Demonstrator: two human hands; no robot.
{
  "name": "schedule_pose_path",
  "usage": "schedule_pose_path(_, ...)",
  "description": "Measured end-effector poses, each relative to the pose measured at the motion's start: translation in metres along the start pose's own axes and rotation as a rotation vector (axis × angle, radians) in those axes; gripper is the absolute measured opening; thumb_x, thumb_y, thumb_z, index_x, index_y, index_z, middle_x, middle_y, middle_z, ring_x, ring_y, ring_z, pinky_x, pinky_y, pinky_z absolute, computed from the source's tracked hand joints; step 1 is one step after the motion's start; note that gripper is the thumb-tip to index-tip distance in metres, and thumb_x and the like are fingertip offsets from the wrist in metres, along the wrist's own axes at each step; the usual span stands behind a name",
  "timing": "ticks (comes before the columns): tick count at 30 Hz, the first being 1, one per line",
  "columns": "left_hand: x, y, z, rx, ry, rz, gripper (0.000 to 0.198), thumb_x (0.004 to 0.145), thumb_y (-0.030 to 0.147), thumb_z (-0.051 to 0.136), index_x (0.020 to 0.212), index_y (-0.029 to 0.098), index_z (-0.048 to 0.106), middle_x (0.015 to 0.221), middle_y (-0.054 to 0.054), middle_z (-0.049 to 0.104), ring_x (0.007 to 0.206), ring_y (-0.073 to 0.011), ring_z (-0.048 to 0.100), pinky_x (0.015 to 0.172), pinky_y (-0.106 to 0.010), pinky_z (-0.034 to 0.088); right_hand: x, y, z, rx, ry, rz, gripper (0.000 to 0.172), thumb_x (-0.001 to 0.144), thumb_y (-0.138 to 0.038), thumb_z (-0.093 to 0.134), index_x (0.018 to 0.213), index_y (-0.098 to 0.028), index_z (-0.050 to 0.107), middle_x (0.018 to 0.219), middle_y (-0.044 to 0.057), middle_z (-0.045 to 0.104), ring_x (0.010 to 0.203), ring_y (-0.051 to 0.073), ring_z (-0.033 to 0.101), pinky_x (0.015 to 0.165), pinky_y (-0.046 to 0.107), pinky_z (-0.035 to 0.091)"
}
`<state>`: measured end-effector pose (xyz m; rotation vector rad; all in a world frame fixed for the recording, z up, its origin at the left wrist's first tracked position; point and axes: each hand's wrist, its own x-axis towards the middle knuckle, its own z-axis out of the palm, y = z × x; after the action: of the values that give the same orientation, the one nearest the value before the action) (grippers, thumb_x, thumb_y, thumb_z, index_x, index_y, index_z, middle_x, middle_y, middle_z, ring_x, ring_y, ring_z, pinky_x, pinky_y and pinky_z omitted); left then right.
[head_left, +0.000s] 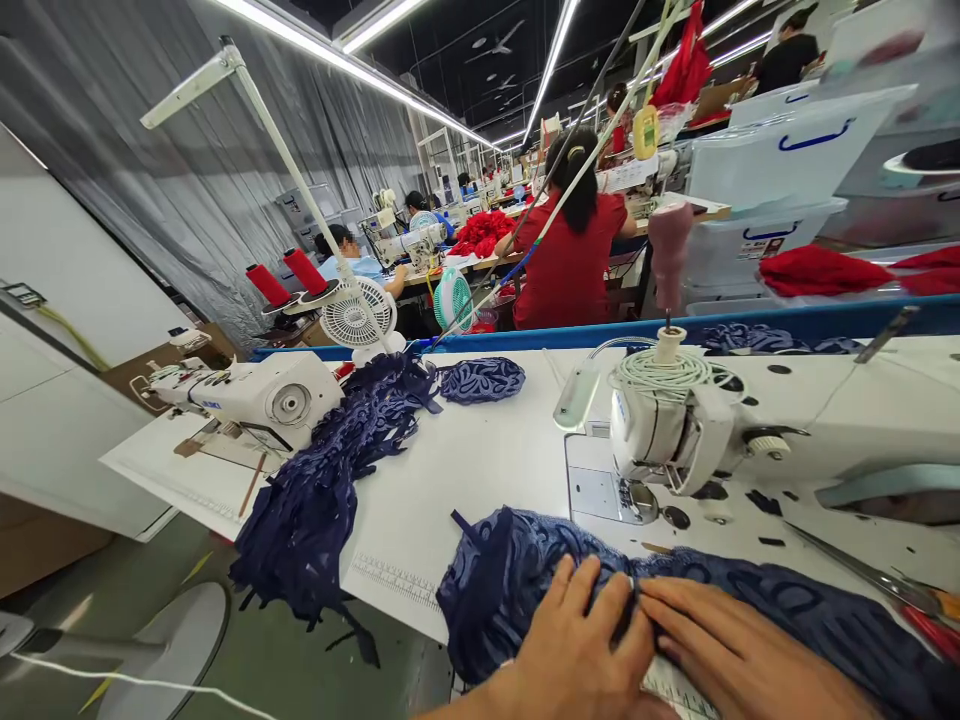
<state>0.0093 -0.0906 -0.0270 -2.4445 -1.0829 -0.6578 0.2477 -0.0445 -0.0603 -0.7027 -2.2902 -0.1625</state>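
Note:
Navy-blue patterned fabric [495,580] lies along the front edge of the white table, in front of the sewing machine [652,430]. My left hand [585,640] rests on this fabric, palm down, its fingers bent and slightly apart. Beside it, my right hand [735,640] lies with fingers stretched out and close together, the tips near my left forefinger. Both sets of fingertips press at the fabric's edge; whether they pinch it is hidden. The machine's metal plate [607,492] is just beyond the fabric.
A heap of navy strips [322,480] hangs over the table edge at the left. An oval navy piece [482,380] lies behind. Scissors [862,565] are at the right. A second machine [262,395] stands left. A person in red [566,260] sits beyond the table.

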Motion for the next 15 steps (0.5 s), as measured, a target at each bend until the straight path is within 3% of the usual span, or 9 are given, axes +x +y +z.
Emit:
schedule_pose_path(2,-0.007,0.000,0.006,0.006,0.011,-0.071,0.078,0.092,0.081,0.048,0.134,0.018,0.066,0.140,-0.012,0.067,0.131,-0.0325,0.062,0.109,-0.048,0.054,-0.003,0.002,0.007,-0.133,0.013,-0.070,0.034,0.099,-0.028,0.047,0.124,-0.022,0.070,0.119,0.005,0.076,0.100,0.019,0.075,0.084,0.027,0.062)
schedule_pose_path(5,-0.020,0.003,0.016,0.002,0.008,-0.114,0.082,0.087,0.087,0.047,0.139,0.025,0.064,0.143,-0.012,0.065,0.135,-0.0357,0.059,0.109,-0.051,0.053,-0.005,0.005,0.007,-0.140,-0.013,-0.027,0.037,0.101,-0.030,0.044,0.130,-0.020,0.065,0.125,0.006,0.074,0.108,0.022,0.073,0.089,0.032,0.062)
schedule_pose_path(7,-0.023,0.005,0.022,0.005,-0.016,-0.126,0.085,0.085,0.089,0.046,0.141,0.027,0.062,0.146,-0.012,0.063,0.136,-0.0363,0.057,0.110,-0.052,0.052,0.006,0.005,0.000,-0.119,-0.023,-0.029,0.035,0.101,-0.028,0.045,0.128,-0.023,0.066,0.123,0.004,0.075,0.108,0.021,0.073,0.088,0.032,0.062)
schedule_pose_path(12,-0.024,0.008,0.030,0.066,-0.008,-0.111,0.086,0.082,0.091,0.048,0.139,0.028,0.062,0.145,-0.014,0.064,0.135,-0.0410,0.058,0.104,-0.057,0.055,0.042,0.003,-0.009,-0.187,-0.042,-0.195,0.030,0.098,-0.024,0.046,0.111,-0.021,0.073,0.107,0.004,0.079,0.089,0.021,0.077,0.072,0.031,0.065)
schedule_pose_path(15,-0.025,0.006,0.029,0.081,-0.016,-0.101,0.083,0.086,0.087,0.048,0.145,0.031,0.057,0.148,-0.012,0.062,0.136,-0.0396,0.058,0.103,-0.056,0.056,0.025,0.009,-0.001,-0.131,-0.075,-0.152,0.033,0.100,-0.026,0.047,0.121,-0.021,0.072,0.116,0.006,0.077,0.098,0.021,0.076,0.080,0.028,0.065)
